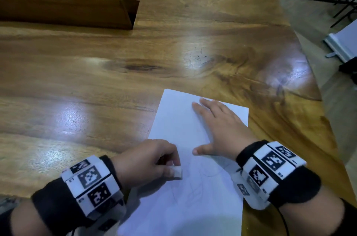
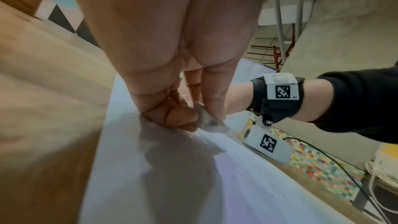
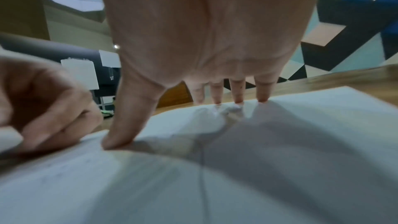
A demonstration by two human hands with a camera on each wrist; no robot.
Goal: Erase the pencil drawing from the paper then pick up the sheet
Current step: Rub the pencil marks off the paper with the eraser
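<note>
A white sheet of paper [image 1: 179, 123] lies on the wooden table [image 1: 96, 85] near its front right. Faint pencil lines [image 1: 201, 179] show on the sheet's near half. My left hand [image 1: 148, 160] pinches a small white eraser [image 1: 178, 171] and holds it down on the sheet's left side; the left wrist view shows the eraser [image 2: 205, 120] touching the paper [image 2: 172, 185]. My right hand [image 1: 218, 127] lies flat with spread fingers, pressing the sheet's right part. In the right wrist view, its fingertips [image 3: 238, 100] and thumb [image 3: 120, 135] press on the paper [image 3: 301, 134].
A long brown wooden box [image 1: 67, 8] lies at the table's back left. The table's right edge [image 1: 316, 85] curves close by the sheet. Beyond it are the floor, black metal legs [image 1: 343, 4] and a white panel [image 1: 345, 42].
</note>
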